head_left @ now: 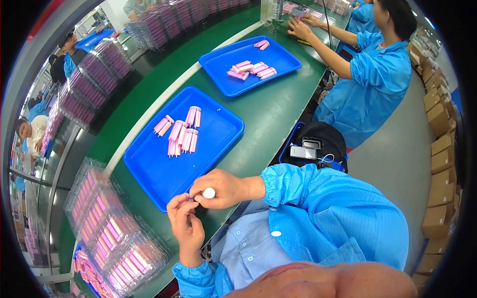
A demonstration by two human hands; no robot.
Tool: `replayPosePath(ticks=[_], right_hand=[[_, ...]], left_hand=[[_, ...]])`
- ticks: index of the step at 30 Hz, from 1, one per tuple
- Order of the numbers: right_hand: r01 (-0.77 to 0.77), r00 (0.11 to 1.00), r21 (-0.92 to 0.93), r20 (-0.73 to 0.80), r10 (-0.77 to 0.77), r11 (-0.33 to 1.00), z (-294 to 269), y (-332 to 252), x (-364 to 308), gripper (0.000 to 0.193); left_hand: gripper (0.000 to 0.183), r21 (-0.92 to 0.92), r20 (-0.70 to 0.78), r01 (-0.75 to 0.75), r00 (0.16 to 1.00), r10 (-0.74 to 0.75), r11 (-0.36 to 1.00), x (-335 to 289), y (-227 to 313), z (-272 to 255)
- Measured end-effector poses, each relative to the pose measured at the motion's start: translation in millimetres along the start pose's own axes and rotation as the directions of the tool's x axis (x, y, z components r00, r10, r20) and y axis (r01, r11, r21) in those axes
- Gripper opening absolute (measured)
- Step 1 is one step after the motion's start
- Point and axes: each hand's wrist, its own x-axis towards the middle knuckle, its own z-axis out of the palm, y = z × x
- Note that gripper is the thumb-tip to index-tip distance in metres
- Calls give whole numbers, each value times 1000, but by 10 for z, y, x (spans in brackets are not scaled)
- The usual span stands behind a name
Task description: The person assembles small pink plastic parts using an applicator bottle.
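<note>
Over the near edge of the blue tray [164, 181], my two hands meet at the fingertips. My right hand [218, 187] is closed in a fist around a slim tool, whose round white end [208, 193] sticks out; its other end is hidden. The fingers of my left hand [185, 223] are curled in a pinch against my right fingertips. A small pinkish bit shows there, too covered to name. Farther up in the tray lie several pink-and-white paired cylinders [183, 134] that look like battery packs.
A second blue tray [226, 82] holds more packs. Stacked clear plastic trays [114, 233] of packs stand at the left. A co-worker in blue [367, 84] works at the far right. Beside the green bench [248, 119] sits a dark bag [328, 139] with white devices. Cartons [439, 159] line the right.
</note>
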Motion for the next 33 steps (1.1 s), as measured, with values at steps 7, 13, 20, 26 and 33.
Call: replayPosePath(ticks=[7,13,20,26,33], right_hand=[[98,995,-66,-14,-99,993,11,-34,-5,13],[74,997,-60,-12,-75,995,23,-2,-47,19],[-49,998,13,-50,50,999,24,37,-83,22],[-27,999,-4,-47,26,1000,-5,0,-78,24],[-57,996,-44,-77,53,997,19,30,-77,24]], left_hand=[[40,-138,-38,93,994,-99,986,19,-45,19],[38,100,-137,64,989,-50,993,11,-187,35],[39,112,-166,188,972,-168,976,-48,-176,103],[34,-12,-176,247,953,-245,969,-33,-262,39],[33,-109,2,235,972,-236,966,-81,-300,-96]])
